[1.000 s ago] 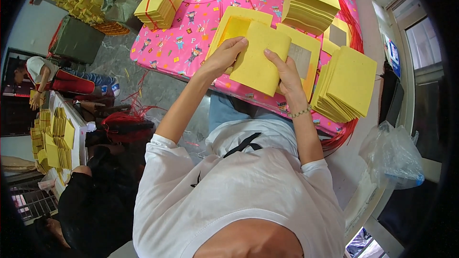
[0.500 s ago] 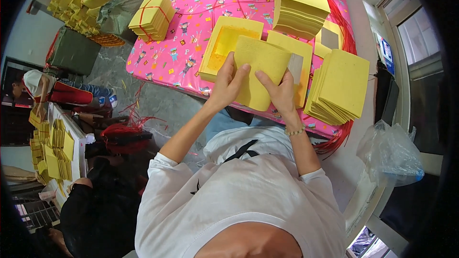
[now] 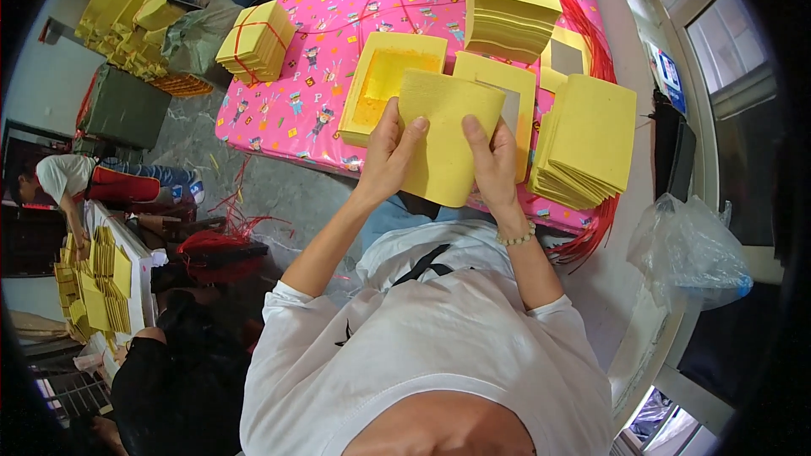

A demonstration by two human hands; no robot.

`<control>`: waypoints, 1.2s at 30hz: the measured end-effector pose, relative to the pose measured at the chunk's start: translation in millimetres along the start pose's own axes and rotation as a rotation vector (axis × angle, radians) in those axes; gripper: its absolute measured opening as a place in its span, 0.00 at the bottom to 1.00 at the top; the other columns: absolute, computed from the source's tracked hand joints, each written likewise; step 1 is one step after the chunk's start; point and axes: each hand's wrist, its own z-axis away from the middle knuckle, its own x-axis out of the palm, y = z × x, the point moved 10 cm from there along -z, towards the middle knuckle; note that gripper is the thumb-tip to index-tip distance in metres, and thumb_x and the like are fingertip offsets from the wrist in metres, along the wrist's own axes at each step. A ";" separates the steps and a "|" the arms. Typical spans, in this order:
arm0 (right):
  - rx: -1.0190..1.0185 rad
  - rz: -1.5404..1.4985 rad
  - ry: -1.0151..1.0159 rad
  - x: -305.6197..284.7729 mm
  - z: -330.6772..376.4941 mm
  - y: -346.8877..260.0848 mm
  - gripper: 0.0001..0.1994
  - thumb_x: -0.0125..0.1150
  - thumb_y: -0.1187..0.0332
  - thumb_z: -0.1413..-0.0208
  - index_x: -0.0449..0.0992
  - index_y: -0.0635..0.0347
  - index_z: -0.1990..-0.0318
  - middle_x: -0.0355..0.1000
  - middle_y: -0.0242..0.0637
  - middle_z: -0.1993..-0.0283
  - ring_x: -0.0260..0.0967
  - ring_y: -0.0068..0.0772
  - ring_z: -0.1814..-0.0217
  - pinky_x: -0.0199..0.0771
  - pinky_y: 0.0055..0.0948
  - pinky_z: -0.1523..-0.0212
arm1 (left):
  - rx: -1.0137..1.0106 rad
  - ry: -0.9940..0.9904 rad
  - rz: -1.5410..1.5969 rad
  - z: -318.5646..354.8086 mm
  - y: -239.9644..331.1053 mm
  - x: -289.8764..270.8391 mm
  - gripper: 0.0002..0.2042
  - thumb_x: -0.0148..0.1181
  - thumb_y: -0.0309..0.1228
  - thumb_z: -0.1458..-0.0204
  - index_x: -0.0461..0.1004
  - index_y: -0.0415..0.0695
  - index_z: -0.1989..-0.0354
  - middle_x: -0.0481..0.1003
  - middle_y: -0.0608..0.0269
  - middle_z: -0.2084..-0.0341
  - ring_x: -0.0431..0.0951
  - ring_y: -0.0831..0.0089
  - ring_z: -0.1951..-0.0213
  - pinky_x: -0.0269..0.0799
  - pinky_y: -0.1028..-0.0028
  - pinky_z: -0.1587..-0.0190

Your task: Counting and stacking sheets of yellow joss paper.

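Note:
A slightly curved piece of yellow paper [image 3: 450,137], possibly a thin stack, is between my two hands above the front edge of the table. My left hand [image 3: 391,154] grips its left edge, thumb on top and fingers behind. On the opposite edge my right hand [image 3: 497,162] holds it the same way, a beaded bracelet at the wrist. Just beyond my left hand lies a yellow paper stack [image 3: 356,110] with an orange-edged bright yellow panel on top. Yellow paper with a grey square [image 3: 522,89] lies partly hidden beyond my right hand. A fanned yellow stack [image 3: 596,127] stands to its right.
A pink patterned cover [image 3: 317,76] spreads over the table. At its back stand a tall yellow stack [image 3: 511,25] and red string [image 3: 598,42]; a tied bundle [image 3: 253,44] sits left. A clear plastic bag [image 3: 688,253] hangs right. Other people work at a left table [image 3: 139,266].
The held yellow paper has come slightly lower and turned more upright, with both hands still on it. The view has shifted a little. The person at the far left has moved an arm.

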 end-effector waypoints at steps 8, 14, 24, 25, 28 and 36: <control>-0.114 0.027 0.059 -6.4 6.1 -8.5 0.12 0.52 0.65 0.40 0.72 0.65 0.57 0.71 0.28 0.64 0.64 0.13 0.64 0.67 0.17 0.64 | -0.088 0.039 0.066 17.7 2.7 -0.9 0.14 0.46 0.27 0.40 0.60 0.38 0.48 0.69 0.64 0.56 0.68 0.80 0.54 0.64 0.78 0.52; -0.115 0.081 0.075 -21.1 11.3 -10.9 0.12 0.54 0.66 0.41 0.73 0.67 0.59 0.72 0.28 0.67 0.66 0.13 0.68 0.68 0.18 0.67 | -0.107 0.008 0.009 25.6 1.8 1.9 0.15 0.47 0.29 0.40 0.60 0.39 0.47 0.69 0.62 0.55 0.68 0.79 0.54 0.64 0.77 0.51; 0.114 0.171 -0.018 -25.2 40.5 13.4 0.14 0.57 0.64 0.43 0.74 0.71 0.59 0.75 0.32 0.68 0.69 0.14 0.69 0.70 0.16 0.70 | -0.088 0.019 -0.010 26.0 -0.2 9.4 0.15 0.46 0.28 0.40 0.59 0.38 0.47 0.70 0.61 0.55 0.68 0.79 0.54 0.64 0.78 0.52; 0.121 0.080 -0.024 -23.2 41.2 13.3 0.14 0.57 0.65 0.43 0.75 0.70 0.60 0.75 0.31 0.68 0.68 0.13 0.69 0.69 0.16 0.69 | -0.088 0.022 -0.012 25.2 0.8 8.8 0.15 0.46 0.28 0.40 0.59 0.38 0.47 0.70 0.61 0.55 0.68 0.79 0.54 0.64 0.78 0.52; 0.113 0.120 -0.060 -20.4 47.2 22.0 0.13 0.57 0.66 0.43 0.75 0.70 0.60 0.75 0.31 0.67 0.68 0.13 0.68 0.70 0.16 0.68 | -0.096 0.054 -0.012 23.0 0.4 4.5 0.14 0.46 0.28 0.40 0.59 0.38 0.47 0.70 0.61 0.56 0.68 0.79 0.54 0.64 0.78 0.52; 0.213 0.094 -0.076 -25.5 50.5 36.2 0.12 0.57 0.68 0.43 0.74 0.70 0.58 0.75 0.33 0.65 0.69 0.15 0.66 0.70 0.17 0.67 | -0.055 0.090 -0.069 13.5 -1.8 2.9 0.12 0.45 0.27 0.40 0.61 0.37 0.50 0.70 0.62 0.58 0.68 0.80 0.56 0.64 0.79 0.54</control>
